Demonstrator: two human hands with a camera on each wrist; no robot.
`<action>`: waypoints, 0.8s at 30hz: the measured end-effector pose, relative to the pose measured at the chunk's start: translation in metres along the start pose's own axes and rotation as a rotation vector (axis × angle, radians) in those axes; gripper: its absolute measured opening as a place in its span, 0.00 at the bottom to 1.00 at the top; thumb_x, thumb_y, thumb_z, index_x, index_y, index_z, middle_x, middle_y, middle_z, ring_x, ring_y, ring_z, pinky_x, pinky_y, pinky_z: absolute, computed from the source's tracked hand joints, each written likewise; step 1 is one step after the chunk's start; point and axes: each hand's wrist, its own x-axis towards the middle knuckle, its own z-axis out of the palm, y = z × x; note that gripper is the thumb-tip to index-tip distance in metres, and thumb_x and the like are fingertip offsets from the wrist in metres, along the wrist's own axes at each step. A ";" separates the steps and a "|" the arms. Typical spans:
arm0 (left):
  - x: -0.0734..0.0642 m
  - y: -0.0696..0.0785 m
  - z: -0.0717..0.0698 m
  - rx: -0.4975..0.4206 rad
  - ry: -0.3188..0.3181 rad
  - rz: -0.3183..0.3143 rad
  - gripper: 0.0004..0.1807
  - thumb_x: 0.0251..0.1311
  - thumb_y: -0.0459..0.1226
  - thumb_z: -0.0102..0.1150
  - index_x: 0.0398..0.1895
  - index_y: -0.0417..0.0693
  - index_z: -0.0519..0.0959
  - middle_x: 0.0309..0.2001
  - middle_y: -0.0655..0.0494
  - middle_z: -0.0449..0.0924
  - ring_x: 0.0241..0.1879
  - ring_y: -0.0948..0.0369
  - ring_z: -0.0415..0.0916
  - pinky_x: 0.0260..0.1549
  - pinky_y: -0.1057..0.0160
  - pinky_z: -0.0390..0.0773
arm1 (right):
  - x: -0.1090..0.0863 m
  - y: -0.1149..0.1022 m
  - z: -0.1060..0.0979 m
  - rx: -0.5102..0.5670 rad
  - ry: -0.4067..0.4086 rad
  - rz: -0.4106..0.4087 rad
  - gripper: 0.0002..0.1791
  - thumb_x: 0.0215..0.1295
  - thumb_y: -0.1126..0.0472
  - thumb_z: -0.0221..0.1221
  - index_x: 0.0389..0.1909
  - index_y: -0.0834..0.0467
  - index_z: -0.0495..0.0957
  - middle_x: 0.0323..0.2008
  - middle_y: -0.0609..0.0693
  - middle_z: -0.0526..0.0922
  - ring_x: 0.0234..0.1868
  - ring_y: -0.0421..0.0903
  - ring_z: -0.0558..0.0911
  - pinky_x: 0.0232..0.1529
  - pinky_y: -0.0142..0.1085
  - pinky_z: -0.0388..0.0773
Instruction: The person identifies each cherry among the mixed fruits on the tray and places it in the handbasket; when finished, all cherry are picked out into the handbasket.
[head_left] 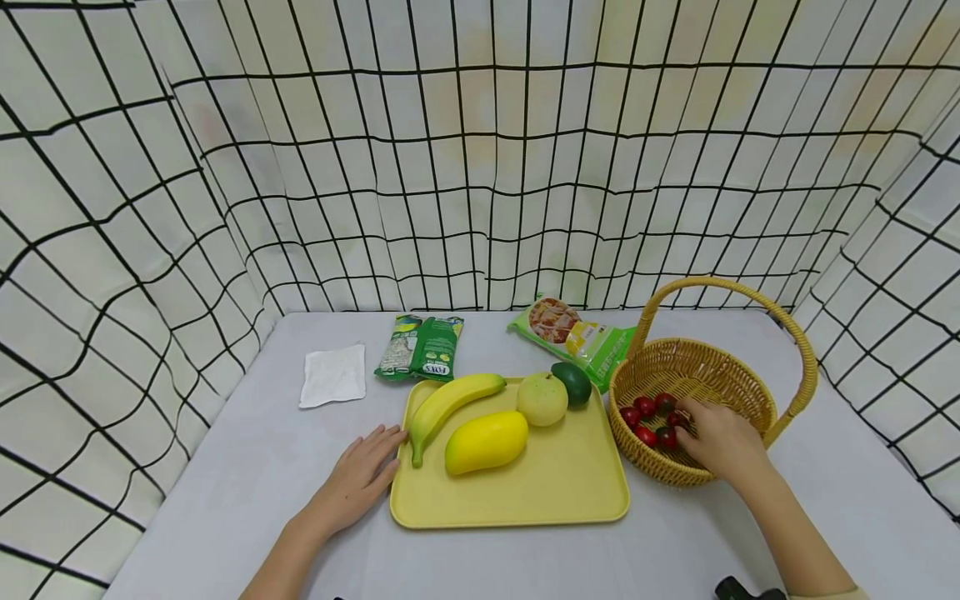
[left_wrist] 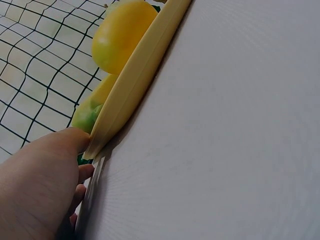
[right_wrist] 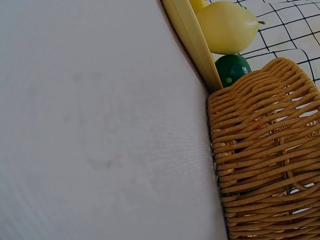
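My left hand [head_left: 363, 473] rests at the left edge of the yellow tray [head_left: 555, 492], its fingers fairly straight. In the left wrist view the thumb [left_wrist: 75, 139] touches the tray's rim. On the tray lie a banana [head_left: 448, 408], a yellow mango [head_left: 487, 442], a pale green pear [head_left: 542, 399] and a dark green avocado [head_left: 573, 385]. My right hand [head_left: 720, 435] reaches into the wicker basket [head_left: 738, 375], thumb and fingers about a red cherry [head_left: 677, 419]. Several other cherries [head_left: 645, 435] lie beside it. In the right wrist view the basket's wall [right_wrist: 265, 165] hides this hand.
Behind the tray lie a green snack packet [head_left: 422, 348] and a second green packet [head_left: 585, 337], close to the basket. A white square packet [head_left: 333, 376] lies at the back left. The basket's tall handle [head_left: 802, 350] arches over it. Black netting [head_left: 491, 192] surrounds the white table.
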 end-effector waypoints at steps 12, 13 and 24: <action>0.002 0.000 0.001 -0.001 -0.011 -0.002 0.23 0.68 0.45 0.44 0.64 0.48 0.66 0.64 0.50 0.63 0.66 0.48 0.52 0.63 0.43 0.46 | -0.001 0.002 0.000 0.003 0.011 0.010 0.16 0.54 0.61 0.61 0.42 0.63 0.76 0.26 0.52 0.79 0.23 0.47 0.76 0.17 0.40 0.72; 0.002 0.000 0.001 -0.004 -0.012 -0.003 0.23 0.68 0.45 0.44 0.64 0.48 0.66 0.64 0.50 0.63 0.66 0.48 0.52 0.63 0.43 0.46 | -0.001 0.002 0.000 0.002 0.020 0.006 0.15 0.54 0.61 0.62 0.42 0.63 0.76 0.26 0.53 0.79 0.23 0.47 0.76 0.16 0.40 0.72; 0.002 0.004 -0.001 -0.001 -0.030 -0.025 0.23 0.68 0.44 0.44 0.64 0.48 0.66 0.65 0.49 0.62 0.67 0.48 0.51 0.62 0.41 0.45 | -0.003 -0.003 -0.003 -0.043 0.169 -0.076 0.16 0.54 0.60 0.62 0.43 0.63 0.77 0.34 0.60 0.81 0.34 0.59 0.79 0.30 0.51 0.77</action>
